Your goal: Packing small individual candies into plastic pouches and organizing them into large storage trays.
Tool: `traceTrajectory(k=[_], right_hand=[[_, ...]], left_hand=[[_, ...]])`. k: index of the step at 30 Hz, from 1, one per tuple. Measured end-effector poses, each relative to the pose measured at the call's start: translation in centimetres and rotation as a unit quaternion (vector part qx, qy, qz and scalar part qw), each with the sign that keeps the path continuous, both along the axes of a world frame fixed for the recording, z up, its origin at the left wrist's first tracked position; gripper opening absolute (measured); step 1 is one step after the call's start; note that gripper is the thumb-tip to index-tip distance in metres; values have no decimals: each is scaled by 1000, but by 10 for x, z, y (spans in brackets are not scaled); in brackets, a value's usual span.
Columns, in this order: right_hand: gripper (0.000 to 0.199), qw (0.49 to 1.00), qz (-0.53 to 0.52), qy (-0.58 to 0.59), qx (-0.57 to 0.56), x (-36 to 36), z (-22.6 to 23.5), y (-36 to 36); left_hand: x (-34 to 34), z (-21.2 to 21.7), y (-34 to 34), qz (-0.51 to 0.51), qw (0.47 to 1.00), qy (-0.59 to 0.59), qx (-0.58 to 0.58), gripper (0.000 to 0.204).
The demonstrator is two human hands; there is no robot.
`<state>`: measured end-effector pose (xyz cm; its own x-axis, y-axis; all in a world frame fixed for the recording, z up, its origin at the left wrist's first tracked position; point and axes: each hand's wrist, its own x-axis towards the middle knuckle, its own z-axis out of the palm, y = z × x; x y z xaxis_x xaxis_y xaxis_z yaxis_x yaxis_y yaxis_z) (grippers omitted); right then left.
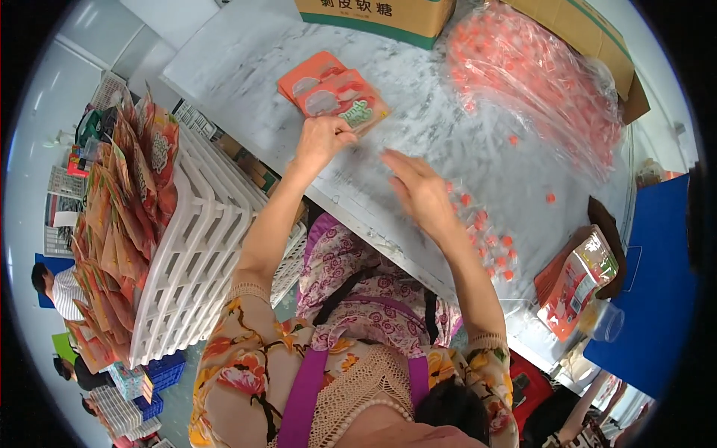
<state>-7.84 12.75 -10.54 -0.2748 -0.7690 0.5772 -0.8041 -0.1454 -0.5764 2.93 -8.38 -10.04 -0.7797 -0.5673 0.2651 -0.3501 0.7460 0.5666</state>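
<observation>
A few flat red printed pouches [351,97] lie overlapped on the marbled table [239,67], near its left front side. My left hand [323,140] is closed on the near corner of the top pouch, thumb and fingers pinched together. To its right, my right hand [420,187] hovers over the table near the front edge, its fingers stretched out and nothing visible in them. Beside and under my right forearm lies a loose group of small red candies in clear wrappers [493,243]. What lies beneath my right palm is hidden.
A large clear bag of red candies [530,82] fills the back right, by an open carton [597,37]. Another carton [381,19] stands at the back. Stacked white crates [194,246], topped with filled pouches [127,231], rise at left. More pouches [579,276] lie right.
</observation>
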Motion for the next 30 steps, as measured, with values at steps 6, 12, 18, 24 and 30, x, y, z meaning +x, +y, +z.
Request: traceTrajectory(k=[6,12,18,24,30], right_hand=[[34,981,-38,192,19,0,-17,-44],[23,949,-105,262,138,-5,-28,-47],[19,951,-90,286,79,8,-20,-38],[33,960,-57,235,143,45,0,-13],[68,949,-219,142,177,21,-7,77]], left_hand=[[4,2,12,-11,983,-21,181,11],[7,-8,20,23,982,7,186,11],[-1,-4,26,-106,994,-20,33,11],[-4,39,18,5,999,32,6,20],[0,39,32,-6,999,45,-9,20]])
